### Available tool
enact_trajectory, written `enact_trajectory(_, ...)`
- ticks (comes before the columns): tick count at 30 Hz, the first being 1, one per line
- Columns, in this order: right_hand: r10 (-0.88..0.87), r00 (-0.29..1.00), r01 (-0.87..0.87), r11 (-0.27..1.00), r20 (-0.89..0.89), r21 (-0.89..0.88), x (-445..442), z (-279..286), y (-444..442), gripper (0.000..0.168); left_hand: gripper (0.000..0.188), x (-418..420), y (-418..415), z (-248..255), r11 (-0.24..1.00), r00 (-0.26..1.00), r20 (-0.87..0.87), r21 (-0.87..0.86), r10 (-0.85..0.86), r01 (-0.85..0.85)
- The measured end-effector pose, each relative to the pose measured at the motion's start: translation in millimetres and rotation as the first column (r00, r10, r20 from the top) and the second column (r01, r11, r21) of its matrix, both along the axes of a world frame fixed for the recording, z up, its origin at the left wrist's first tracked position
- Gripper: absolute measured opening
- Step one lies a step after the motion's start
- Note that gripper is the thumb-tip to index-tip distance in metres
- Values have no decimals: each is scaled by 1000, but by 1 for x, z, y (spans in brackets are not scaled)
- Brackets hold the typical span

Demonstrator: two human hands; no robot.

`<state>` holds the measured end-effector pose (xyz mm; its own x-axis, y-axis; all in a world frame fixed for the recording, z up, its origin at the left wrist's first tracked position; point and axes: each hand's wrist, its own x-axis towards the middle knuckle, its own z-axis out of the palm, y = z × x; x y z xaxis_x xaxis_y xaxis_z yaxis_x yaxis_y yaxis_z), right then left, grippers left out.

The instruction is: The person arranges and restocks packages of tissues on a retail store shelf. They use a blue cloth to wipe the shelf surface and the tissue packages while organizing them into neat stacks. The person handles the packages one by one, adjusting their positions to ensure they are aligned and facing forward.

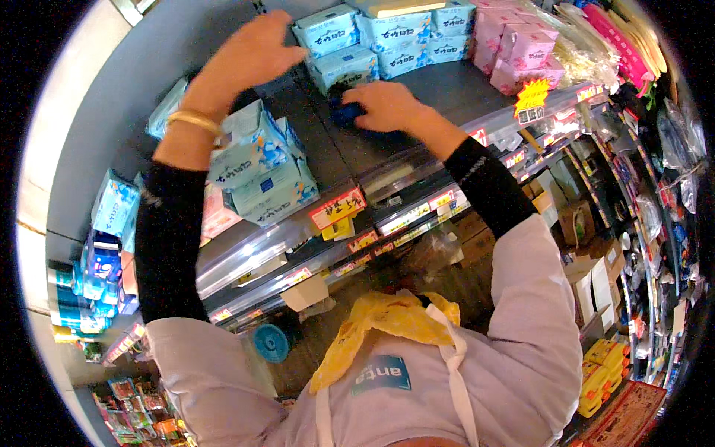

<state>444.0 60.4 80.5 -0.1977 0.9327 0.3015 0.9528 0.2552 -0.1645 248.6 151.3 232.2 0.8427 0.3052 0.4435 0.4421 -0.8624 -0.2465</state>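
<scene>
My right hand [388, 106] is over a dark store shelf [447, 95], its fingers closed on a dark blue item [347, 114] that looks like a cloth. Just beyond it, stacked light-blue paper-goods packs [341, 62] stand in rows. My left hand [251, 53] is raised near the grey back panel, slightly blurred. Its thumb stands apart from the fingers, and nothing shows in its grasp; its underside is hidden. Beneath my left forearm, more light-blue packs [268, 187] are piled at the shelf's front edge, partly covered by the arm.
Pink packs [528, 47] and plastic-wrapped goods [586, 50] line the right end. A red price tag [337, 208] hangs on the clear front rail. Lower shelves extend below. Yellow containers [603, 369] and a red box [625, 416] sit at lower right. A blue round object [271, 342] is below.
</scene>
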Motion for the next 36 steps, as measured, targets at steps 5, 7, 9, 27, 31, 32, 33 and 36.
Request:
enact_trajectory(5,-364,925,367,930,112,-11,78,10,-37,36,58,79,-8,-35,925,953,-226,-278,199,-260)
enact_trajectory(7,-454,883,453,891,117,42,96,5,-47,36,65,98,-4,-47,898,907,-338,-270,250,-348)
enact_trajectory(9,-479,874,473,878,80,79,107,-3,-55,36,71,115,9,-60,853,875,-407,-326,261,-407)
enact_trajectory(27,-333,907,394,886,-258,243,140,-28,-51,41,89,83,-70,-99,723,951,-183,-618,247,-307)
enact_trajectory(31,-160,876,388,792,-454,471,92,34,-74,38,101,66,-89,-142,596,827,352,-803,438,27)
enact_trajectory(32,-124,901,334,810,-416,482,73,50,-79,39,102,69,-91,-156,549,745,442,-827,499,123)
enact_trajectory(33,-43,945,220,820,-325,529,55,60,-79,41,102,69,-90,-173,508,649,512,-833,562,218)
enact_trajectory(36,-50,998,61,951,-44,303,-8,64,-69,34,86,73,-76,-195,566,718,580,-763,385,312)
